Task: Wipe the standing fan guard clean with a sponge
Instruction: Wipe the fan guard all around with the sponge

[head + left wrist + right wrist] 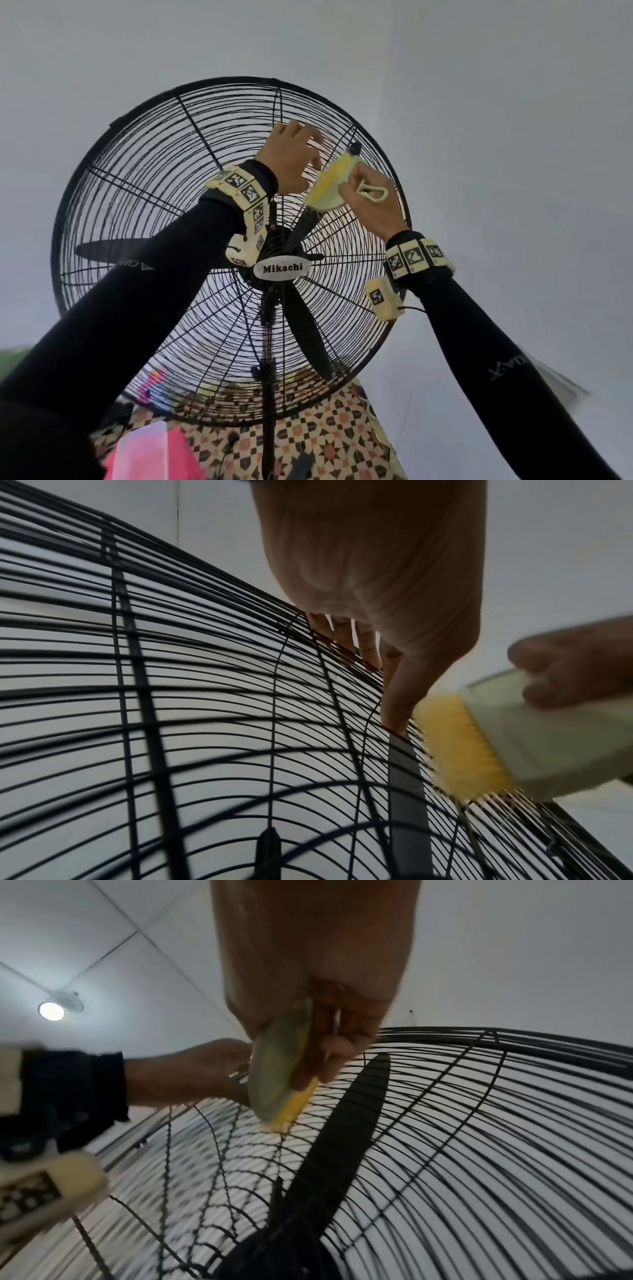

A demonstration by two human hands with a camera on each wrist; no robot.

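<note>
Wiping is under way on the upper right part of the guard (144,192), the black wire cage that fills the middle of the head view. The right hand (371,202) pinches the sponge (327,185) between thumb and curled fingers, its yellow face pressed to the wires just right of the left hand (291,157). In the left wrist view that yellow face sits against the wires at the right of the frame, close beside the left thumb. The left hand's fingers (346,639) hook through the wires, thumb stretched down along them, apparently steadying the cage.

How much is already clean I cannot tell: the wires look equally dark all over, and no dust or wet streaks show in any view. Judging by where the sponge is, only this upper right sector is being worked now. The left half, the lower arc above the patterned cloth (325,442), the rim and the area round the Mikachi badge (282,268) probably remain. A blade (342,1123) stands still behind the wires directly under the sponge.
</note>
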